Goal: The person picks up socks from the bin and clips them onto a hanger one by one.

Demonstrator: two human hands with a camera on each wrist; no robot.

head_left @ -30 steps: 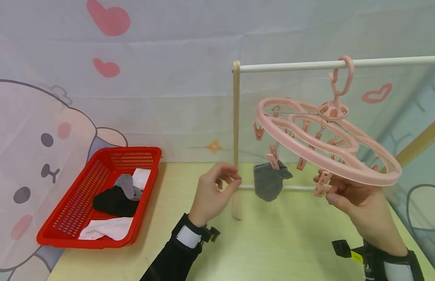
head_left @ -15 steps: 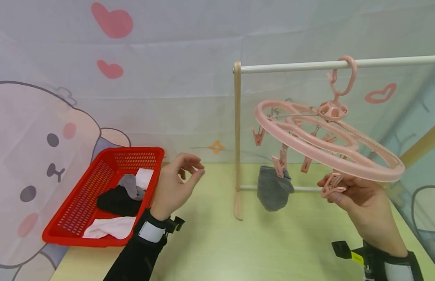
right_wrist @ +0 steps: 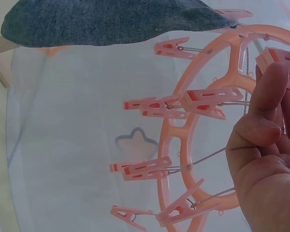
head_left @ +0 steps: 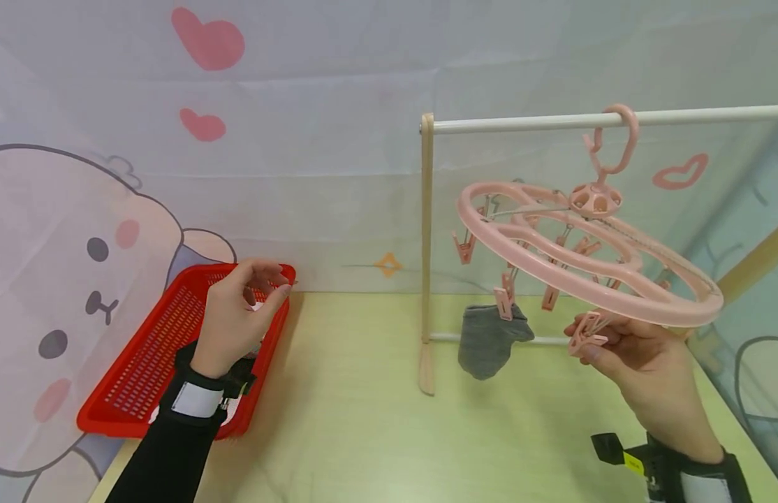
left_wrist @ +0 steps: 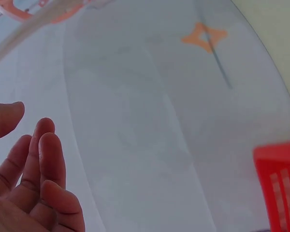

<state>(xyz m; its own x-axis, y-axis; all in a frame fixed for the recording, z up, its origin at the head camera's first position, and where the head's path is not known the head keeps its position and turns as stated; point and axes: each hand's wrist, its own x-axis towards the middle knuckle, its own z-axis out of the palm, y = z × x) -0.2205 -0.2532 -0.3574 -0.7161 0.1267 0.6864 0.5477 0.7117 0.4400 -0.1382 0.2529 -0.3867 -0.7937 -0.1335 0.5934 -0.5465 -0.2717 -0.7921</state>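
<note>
My left hand (head_left: pixel 238 318) is raised over the red basket (head_left: pixel 137 377), thumb and fingers apart with nothing between them in the left wrist view. It hides most of the clothes inside; a bit of white cloth (head_left: pixel 230 411) shows beside the wrist. On the right, my right hand (head_left: pixel 653 374) pinches a pink clothespin (head_left: pixel 586 337) under the near rim of a round pink clip hanger (head_left: pixel 552 274), which tilts down toward that hand. A grey sock (head_left: pixel 489 346) hangs from another clothespin (head_left: pixel 504 302) on the hanger's left side.
The hanger's hook (head_left: pixel 629 140) loops over the white rail (head_left: pixel 521 124) of a rack with a wooden post (head_left: pixel 426 244). Several other clothespins dangle around the ring. A printed cloth (head_left: pixel 326 140) stands behind the pale table (head_left: pixel 364 419).
My left hand has moved left from beside the rack post to over the basket. The right hand stays at its clothespin, while the hanger and sock have swung slightly.
</note>
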